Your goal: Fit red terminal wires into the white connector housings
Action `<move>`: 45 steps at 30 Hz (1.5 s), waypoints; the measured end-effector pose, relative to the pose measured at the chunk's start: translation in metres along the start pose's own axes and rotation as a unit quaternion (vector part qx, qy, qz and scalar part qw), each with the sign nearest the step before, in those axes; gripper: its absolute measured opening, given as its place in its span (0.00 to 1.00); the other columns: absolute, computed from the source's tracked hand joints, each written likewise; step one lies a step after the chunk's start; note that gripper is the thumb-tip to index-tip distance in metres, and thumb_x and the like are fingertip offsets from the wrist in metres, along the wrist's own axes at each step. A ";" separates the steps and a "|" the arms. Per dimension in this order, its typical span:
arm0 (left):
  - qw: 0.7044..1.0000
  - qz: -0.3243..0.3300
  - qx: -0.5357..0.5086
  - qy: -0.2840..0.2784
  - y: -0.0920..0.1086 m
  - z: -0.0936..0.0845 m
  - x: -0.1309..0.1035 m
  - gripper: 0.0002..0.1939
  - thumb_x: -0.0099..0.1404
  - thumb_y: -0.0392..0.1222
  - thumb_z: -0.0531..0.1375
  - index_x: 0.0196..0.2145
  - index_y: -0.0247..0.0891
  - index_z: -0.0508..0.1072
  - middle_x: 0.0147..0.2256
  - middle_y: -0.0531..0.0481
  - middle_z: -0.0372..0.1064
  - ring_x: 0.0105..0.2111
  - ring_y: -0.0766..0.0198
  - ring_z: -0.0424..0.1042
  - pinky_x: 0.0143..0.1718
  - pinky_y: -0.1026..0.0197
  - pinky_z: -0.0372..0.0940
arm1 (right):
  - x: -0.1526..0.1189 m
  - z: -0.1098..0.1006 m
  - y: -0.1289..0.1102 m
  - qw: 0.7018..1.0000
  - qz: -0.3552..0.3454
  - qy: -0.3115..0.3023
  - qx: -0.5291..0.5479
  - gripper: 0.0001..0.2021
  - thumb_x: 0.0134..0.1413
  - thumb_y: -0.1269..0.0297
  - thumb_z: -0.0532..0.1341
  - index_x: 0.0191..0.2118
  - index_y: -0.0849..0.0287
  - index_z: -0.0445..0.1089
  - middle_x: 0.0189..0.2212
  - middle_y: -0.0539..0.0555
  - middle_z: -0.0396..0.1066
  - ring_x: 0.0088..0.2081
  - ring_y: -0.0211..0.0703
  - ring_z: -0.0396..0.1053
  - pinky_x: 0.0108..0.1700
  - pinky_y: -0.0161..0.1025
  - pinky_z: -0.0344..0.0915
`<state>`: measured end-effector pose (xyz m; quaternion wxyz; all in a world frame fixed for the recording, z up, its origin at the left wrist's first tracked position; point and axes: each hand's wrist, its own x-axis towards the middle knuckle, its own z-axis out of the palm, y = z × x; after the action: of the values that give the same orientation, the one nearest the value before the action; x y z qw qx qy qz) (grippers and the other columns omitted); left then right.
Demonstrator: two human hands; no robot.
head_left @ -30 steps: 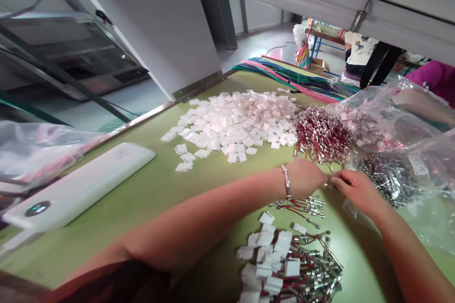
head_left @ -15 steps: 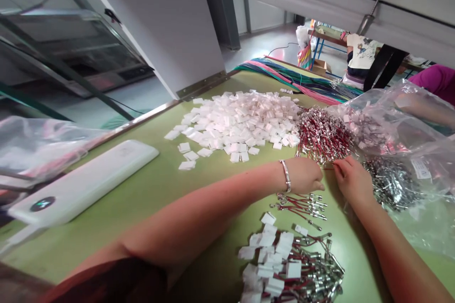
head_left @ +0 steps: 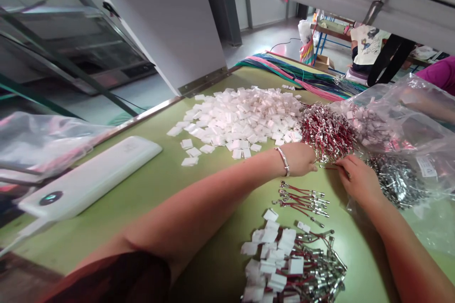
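On the green table (head_left: 117,199), with a clear bag (head_left: 408,147) at right, the big far heap of white bits (head_left: 241,116) looks left to do, the near bunch of wires (head_left: 307,262) with white pieces looks done, and the far heap of red wires (head_left: 329,135) looks left too. Beyond a small row of plain wires (head_left: 302,199), the left hand (head_left: 300,158) curls, holding I can't tell what, the right hand (head_left: 359,177) seems to pinch one red wire (head_left: 330,168) between both hands, and the bag's white tag (head_left: 426,166) is too tiny to read
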<state>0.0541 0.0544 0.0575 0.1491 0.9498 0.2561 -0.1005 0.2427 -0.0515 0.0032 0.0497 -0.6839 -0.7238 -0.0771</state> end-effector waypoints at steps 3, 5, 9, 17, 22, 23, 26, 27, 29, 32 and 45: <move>1.000 -0.019 -0.006 0.018 0.001 -0.001 -0.001 0.18 0.66 0.48 0.53 0.33 0.33 0.77 0.32 0.42 0.74 0.32 0.59 0.70 0.32 0.61 0.60 | 0.000 -0.003 -0.008 0.996 -0.014 -0.055 -0.065 0.11 0.60 0.67 0.53 0.44 0.55 0.71 0.37 0.55 0.70 0.37 0.44 0.67 0.31 0.37 0.57; 0.999 -0.025 -0.006 0.030 0.001 -0.003 -0.002 0.17 0.66 0.48 0.53 0.33 0.33 0.77 0.32 0.41 0.74 0.32 0.58 0.70 0.32 0.60 0.60 | 0.001 -0.002 -0.011 0.993 -0.011 -0.060 -0.100 0.11 0.60 0.67 0.53 0.43 0.57 0.71 0.36 0.56 0.70 0.37 0.45 0.67 0.30 0.37 0.56; 0.999 -0.012 -0.013 0.041 -0.002 -0.005 -0.004 0.17 0.65 0.46 0.54 0.32 0.33 0.77 0.31 0.41 0.73 0.31 0.59 0.70 0.32 0.60 0.60 | 0.001 0.000 -0.010 0.997 -0.019 -0.025 -0.077 0.11 0.60 0.68 0.52 0.36 0.59 0.71 0.35 0.58 0.69 0.37 0.46 0.66 0.30 0.37 0.57; 0.924 0.090 -0.348 0.133 0.005 0.014 0.010 0.12 0.64 0.42 0.55 0.38 0.37 0.77 0.38 0.48 0.75 0.37 0.65 0.70 0.40 0.63 0.63 | -0.004 -0.015 -0.029 0.895 0.132 0.166 0.392 0.08 0.54 0.61 0.58 0.30 0.58 0.72 0.27 0.50 0.70 0.29 0.39 0.66 0.32 0.36 0.62; 0.802 0.028 -0.577 0.153 0.024 0.039 0.018 0.13 0.67 0.43 0.53 0.37 0.34 0.76 0.37 0.45 0.75 0.36 0.66 0.70 0.40 0.61 0.66 | -0.006 -0.013 -0.052 0.843 0.179 0.098 0.497 0.10 0.50 0.58 0.60 0.25 0.58 0.72 0.17 0.47 0.66 0.20 0.36 0.62 0.23 0.35 0.61; 0.776 0.018 -0.612 0.151 0.026 0.042 0.019 0.13 0.67 0.43 0.54 0.38 0.34 0.76 0.37 0.45 0.75 0.35 0.67 0.71 0.39 0.61 0.66 | -0.006 -0.012 -0.052 0.831 0.187 0.082 0.517 0.10 0.49 0.57 0.60 0.25 0.58 0.71 0.16 0.46 0.65 0.18 0.35 0.61 0.22 0.35 0.61; 0.715 0.014 -0.681 0.160 0.027 0.046 0.020 0.13 0.66 0.44 0.55 0.36 0.33 0.75 0.37 0.44 0.75 0.35 0.67 0.71 0.39 0.61 0.67 | -0.007 -0.009 -0.053 0.791 0.203 0.053 0.575 0.12 0.49 0.58 0.60 0.22 0.58 0.69 0.15 0.47 0.66 0.17 0.36 0.63 0.21 0.35 0.63; 0.703 0.015 -0.693 0.162 0.027 0.046 0.020 0.12 0.66 0.44 0.55 0.35 0.33 0.75 0.36 0.45 0.74 0.34 0.67 0.71 0.38 0.61 0.67 | -0.007 -0.008 -0.054 0.786 0.203 0.041 0.582 0.12 0.49 0.58 0.59 0.21 0.58 0.68 0.15 0.48 0.67 0.17 0.37 0.64 0.21 0.36 0.64; 0.692 0.022 -0.706 0.152 0.027 0.045 0.018 0.11 0.64 0.43 0.58 0.32 0.32 0.75 0.32 0.46 0.74 0.30 0.69 0.70 0.35 0.62 0.66 | -0.008 -0.008 -0.058 0.810 0.184 0.018 0.557 0.14 0.52 0.59 0.57 0.20 0.57 0.67 0.14 0.48 0.67 0.17 0.37 0.65 0.22 0.36 0.64; 0.676 0.029 -0.719 0.159 0.028 0.042 0.016 0.09 0.61 0.40 0.60 0.27 0.32 0.73 0.27 0.50 0.71 0.26 0.71 0.68 0.32 0.65 0.65 | -0.009 -0.015 -0.053 0.889 0.120 0.022 0.442 0.13 0.54 0.61 0.56 0.23 0.57 0.71 0.18 0.49 0.70 0.21 0.38 0.67 0.26 0.37 0.65; 0.775 -0.097 -0.601 0.167 0.010 0.037 0.024 0.11 0.64 0.45 0.57 0.32 0.35 0.74 0.19 0.55 0.62 0.16 0.75 0.52 0.19 0.68 0.48 | -0.017 -0.011 0.062 0.982 0.117 -0.050 -0.137 0.10 0.57 0.66 0.55 0.31 0.58 0.73 0.33 0.57 0.68 0.36 0.47 0.67 0.30 0.39 0.55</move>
<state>0.0753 0.0450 0.0182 0.6342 0.6386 0.3760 0.2205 0.3050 -0.0672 0.0133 -0.0715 -0.7670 -0.6232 -0.1350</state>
